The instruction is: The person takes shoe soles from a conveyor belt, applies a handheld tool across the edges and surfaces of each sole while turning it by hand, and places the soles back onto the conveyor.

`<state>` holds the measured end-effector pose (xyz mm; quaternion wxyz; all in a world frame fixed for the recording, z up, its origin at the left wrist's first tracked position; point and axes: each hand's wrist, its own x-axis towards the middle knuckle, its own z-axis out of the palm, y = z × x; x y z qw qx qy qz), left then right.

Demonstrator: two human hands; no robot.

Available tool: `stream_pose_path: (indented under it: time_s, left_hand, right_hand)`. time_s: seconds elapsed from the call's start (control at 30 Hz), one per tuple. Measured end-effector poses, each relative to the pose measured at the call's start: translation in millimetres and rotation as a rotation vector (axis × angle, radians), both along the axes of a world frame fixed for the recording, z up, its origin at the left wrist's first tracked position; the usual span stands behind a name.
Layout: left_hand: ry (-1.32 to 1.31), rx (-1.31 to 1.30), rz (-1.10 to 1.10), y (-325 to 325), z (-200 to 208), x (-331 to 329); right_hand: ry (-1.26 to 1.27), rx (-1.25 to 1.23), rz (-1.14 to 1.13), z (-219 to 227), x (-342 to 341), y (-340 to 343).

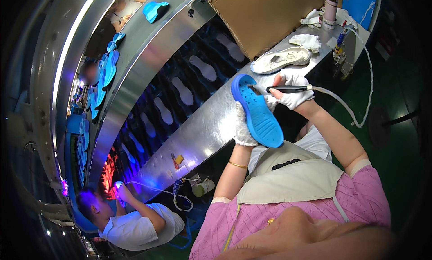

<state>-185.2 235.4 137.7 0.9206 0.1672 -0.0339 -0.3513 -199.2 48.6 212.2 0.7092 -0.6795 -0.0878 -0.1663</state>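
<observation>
Head view: the left hand (243,125), in a white knit glove, is mostly hidden behind the blue shoe sole (257,110) it grips; only curled fingers show at the sole's edge. The sole, rubbery and studded with small dimples, is held tilted above the worktop's (202,129) brushed metal edge. The right hand (292,90), gloved too, is closed around a slim black pen-like tool (288,88) whose tip touches the sole's upper end; its pale hose (346,108) trails away. A white sole (281,60) lies on the worktop beyond.
</observation>
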Motion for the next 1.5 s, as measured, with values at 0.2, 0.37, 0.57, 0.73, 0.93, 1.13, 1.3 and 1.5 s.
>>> stream_pose_path:
  time_s: [0.2,0.37,0.57,0.73,0.93,1.13,1.3,1.5]
  left_hand:
    - [0.134,0.222,0.171,-22,-17,4]
    - [0.008,0.085,0.169,-9,-19,12]
    - [0.02,0.211,0.315,-9,-2,16]
    - [-0.025,0.288,0.412,-1,-7,23]
    - [0.028,0.051,0.332,11,-1,44]
    - [-0.133,-0.067,0.36,8,20,12]
    - [-0.153,0.098,0.423,-2,36,10]
    - [-0.189,0.123,0.463,1,41,23]
  right_hand:
    - [-0.372,-0.64,-0.07,8,-8,18]
    - [-0.003,-0.262,0.073,10,-17,18]
    - [-0.194,-0.564,0.147,5,-20,26]
    - [-0.081,-0.495,0.078,7,-25,27]
    - [-0.202,-0.477,0.287,11,-31,28]
    - [0.057,-0.167,0.194,12,-7,9]
    - [-0.173,-0.255,0.135,13,-15,21]
    - [0.057,-0.043,0.288,8,-30,31]
